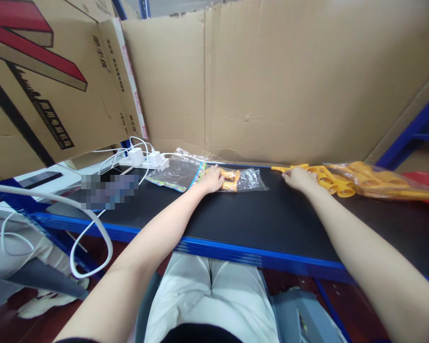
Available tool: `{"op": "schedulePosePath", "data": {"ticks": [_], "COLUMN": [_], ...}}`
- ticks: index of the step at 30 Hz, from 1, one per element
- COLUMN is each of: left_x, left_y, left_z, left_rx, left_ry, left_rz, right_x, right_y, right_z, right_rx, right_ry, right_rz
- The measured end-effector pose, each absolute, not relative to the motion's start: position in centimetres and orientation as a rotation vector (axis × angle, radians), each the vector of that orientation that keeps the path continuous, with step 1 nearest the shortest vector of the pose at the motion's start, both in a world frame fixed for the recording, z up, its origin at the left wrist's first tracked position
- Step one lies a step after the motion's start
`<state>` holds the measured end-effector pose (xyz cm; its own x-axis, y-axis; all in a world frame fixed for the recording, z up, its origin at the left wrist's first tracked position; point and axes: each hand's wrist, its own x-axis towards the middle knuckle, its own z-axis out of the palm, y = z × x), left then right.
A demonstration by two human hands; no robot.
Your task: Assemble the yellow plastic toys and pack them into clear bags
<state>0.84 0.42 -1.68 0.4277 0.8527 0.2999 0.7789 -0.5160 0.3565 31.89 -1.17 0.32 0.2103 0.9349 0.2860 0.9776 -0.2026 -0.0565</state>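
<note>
My left hand (pixel 211 180) lies on a clear plastic bag (pixel 252 180) on the black tabletop, its fingers curled down over the bag and the orange pieces (pixel 230 181) inside. The fingertips are partly hidden. To the right, my right hand (pixel 300 178) is closed at a yellow plastic piece (pixel 279 168), whose thin end sticks out past the fingers. Just beside this hand lie several loose yellow pieces with round cup-like ends (pixel 343 189). A larger clear bag of yellow pieces (pixel 375 178) lies farther right.
Another clear bag with a colourful edge (pixel 168 177) lies left of my left hand. White chargers (pixel 136 156) and cables stand on a power strip at the left. A cardboard wall (pixel 257 85) closes off the back. A blue rail (pixel 236 255) runs along the front edge.
</note>
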Motion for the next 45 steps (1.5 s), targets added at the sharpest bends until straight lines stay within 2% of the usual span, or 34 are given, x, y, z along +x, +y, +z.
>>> {"op": "schedulePosePath", "data": {"ticks": [2, 8, 14, 23, 32, 38, 41, 45], "left_x": [0.8, 0.7, 0.6, 0.6, 0.5, 0.5, 0.4, 0.4], "left_y": [0.4, 0.5, 0.3, 0.6, 0.1, 0.4, 0.6, 0.7], "left_z": [-1.7, -1.6, -1.5, -1.7, -1.2, -1.6, -1.7, -1.9], "left_rx": [2.510, 2.487, 2.453, 2.467, 2.436, 2.455, 2.447, 2.434], "left_ry": [1.453, 1.495, 1.511, 1.456, 1.500, 1.463, 1.433, 1.373], "left_rz": [0.680, 0.624, 0.601, 0.642, 0.501, 0.540, 0.571, 0.622], "right_x": [31.3, 31.1, 30.7, 28.8, 25.5, 26.3, 26.1, 24.7], "right_y": [-1.1, -0.4, -0.7, -1.6, -4.2, -5.0, -5.3, -5.7], "right_z": [0.7, 0.3, -1.0, 1.1, 3.2, 4.1, 4.4, 4.7], "right_rx": [-2.243, -2.000, -1.810, -1.505, -1.844, -2.135, -2.121, -1.974], "right_ry": [-1.819, -2.118, -2.259, -2.246, -2.494, -2.311, -2.332, -2.403], "right_rz": [-0.290, -0.024, -0.390, -0.454, -0.267, -0.473, -0.341, 0.054]}}
